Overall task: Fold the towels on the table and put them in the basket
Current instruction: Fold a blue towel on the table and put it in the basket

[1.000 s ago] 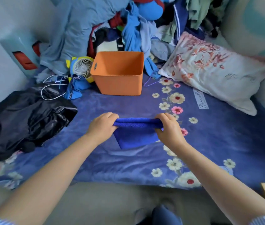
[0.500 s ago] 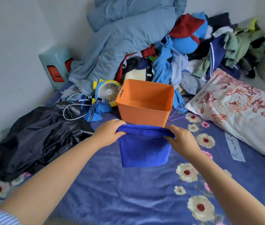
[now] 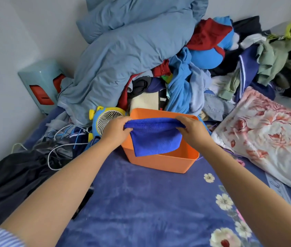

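A folded blue towel hangs over the open top of the orange basket, its lower edge down inside the rim. My left hand pinches the towel's upper left corner. My right hand pinches the upper right corner. The towel's top fold is stretched straight between the two hands. The basket stands on a dark blue flowered blanket, and what lies inside it is hidden by the towel.
A high pile of clothes and a grey-blue duvet rises behind the basket. A small blue and yellow fan with cords sits left of it. Black clothing lies at the left, a flowered pillow at the right.
Both hands lifted the towel off the blanket and carried it forward until it hangs over the basket. The view has tilted up and moved closer.
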Demonstrator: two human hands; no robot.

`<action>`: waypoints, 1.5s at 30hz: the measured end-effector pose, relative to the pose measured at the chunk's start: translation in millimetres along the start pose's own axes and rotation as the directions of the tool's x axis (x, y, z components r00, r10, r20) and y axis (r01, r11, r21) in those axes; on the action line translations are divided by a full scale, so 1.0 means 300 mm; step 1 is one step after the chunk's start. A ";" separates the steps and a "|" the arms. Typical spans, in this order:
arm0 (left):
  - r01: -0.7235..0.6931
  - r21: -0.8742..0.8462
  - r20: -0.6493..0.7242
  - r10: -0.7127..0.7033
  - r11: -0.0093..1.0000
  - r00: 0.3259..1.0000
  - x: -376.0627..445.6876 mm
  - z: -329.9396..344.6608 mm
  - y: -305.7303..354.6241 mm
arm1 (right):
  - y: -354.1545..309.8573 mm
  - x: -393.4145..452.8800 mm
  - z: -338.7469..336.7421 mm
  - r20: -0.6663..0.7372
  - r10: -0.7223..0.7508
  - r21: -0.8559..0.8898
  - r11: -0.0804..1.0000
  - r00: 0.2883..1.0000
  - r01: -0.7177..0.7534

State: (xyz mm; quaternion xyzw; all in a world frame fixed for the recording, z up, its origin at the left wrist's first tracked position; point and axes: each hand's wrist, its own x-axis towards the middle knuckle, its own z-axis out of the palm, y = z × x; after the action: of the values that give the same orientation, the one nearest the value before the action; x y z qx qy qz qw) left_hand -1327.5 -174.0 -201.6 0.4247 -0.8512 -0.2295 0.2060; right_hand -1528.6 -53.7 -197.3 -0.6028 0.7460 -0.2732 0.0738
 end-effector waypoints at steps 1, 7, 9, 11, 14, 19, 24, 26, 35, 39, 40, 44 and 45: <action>0.000 0.013 -0.015 0.000 1.000 1.000 0.061 0.016 -0.019 | 0.021 0.046 0.024 -0.021 0.008 0.006 1.000 1.000 -0.008; 0.244 -0.295 0.159 -0.205 0.924 0.966 0.374 0.167 -0.150 | 0.153 0.265 0.192 -0.058 0.157 0.129 0.981 0.986 -0.148; 0.363 -0.453 0.244 -0.278 0.815 0.929 0.444 0.247 -0.211 | 0.203 0.316 0.260 -0.038 0.244 0.224 0.947 0.969 -0.229; 0.462 -0.519 0.306 -0.347 0.720 0.886 0.487 0.343 -0.281 | 0.260 0.352 0.331 0.022 0.336 0.301 0.896 0.941 -0.327; 0.568 -0.443 0.368 -0.436 0.694 0.821 0.525 0.511 -0.377 | 0.372 0.400 0.466 0.183 0.409 0.332 0.830 0.894 -0.448; 0.741 -0.111 0.340 -0.675 0.662 0.655 0.558 0.763 -0.467 | 0.546 0.487 0.723 0.514 0.533 0.236 0.665 0.672 -0.708; 0.799 0.045 0.324 -0.765 0.600 0.556 0.650 0.943 -0.581 | 0.666 0.544 0.957 0.527 0.670 0.230 0.480 0.523 -0.847; 0.810 0.045 0.286 -0.784 0.585 0.551 0.682 1.002 -0.623 | 0.709 0.563 1.035 0.458 0.727 0.252 0.445 0.511 -0.859; 0.712 -0.020 0.009 -0.712 0.702 0.702 0.741 1.152 -0.709 | 0.785 0.622 1.173 0.292 0.752 0.284 0.523 0.591 -0.804; 0.652 -0.006 -0.052 -0.652 0.758 0.757 0.744 1.183 -0.728 | 0.801 0.608 1.190 0.296 0.757 0.159 0.563 0.583 -0.811; 0.645 -0.002 -0.043 -0.645 0.764 0.763 0.745 1.184 -0.731 | 0.801 0.602 1.193 0.293 0.754 0.129 0.578 0.588 -0.806; 0.668 0.029 0.045 -0.668 0.744 0.743 0.757 1.198 -0.735 | 0.780 0.561 1.192 0.200 0.706 0.029 0.689 0.680 -0.724; 0.652 0.060 0.044 -0.655 0.755 0.754 0.752 1.195 -0.729 | 0.766 0.551 1.188 0.169 0.670 0.022 0.731 0.723 -0.682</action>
State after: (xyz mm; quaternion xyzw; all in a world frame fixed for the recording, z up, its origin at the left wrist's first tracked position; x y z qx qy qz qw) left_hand -1510.7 -397.9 -580.6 0.6919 -0.6599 -0.2825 0.0775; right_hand -1612.7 -294.0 -574.6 -0.3045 0.8947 -0.2120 0.2487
